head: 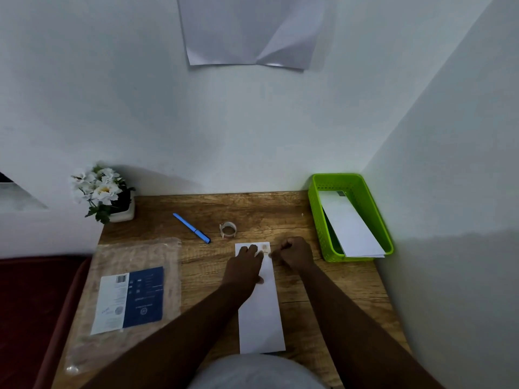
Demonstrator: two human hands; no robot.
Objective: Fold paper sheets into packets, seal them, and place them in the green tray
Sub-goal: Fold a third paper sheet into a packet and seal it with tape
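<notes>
left grip: left hand (247,261) flat, fingers straight, pinning folded packet (259,299) to bench (323,290).
right grip: right hand (295,252) curled, pinching tape piece (265,247).
tip: likely smooth tape firmly across the flap.

Dim, soft, bluish light; wide-angle bending at edges.
</notes>
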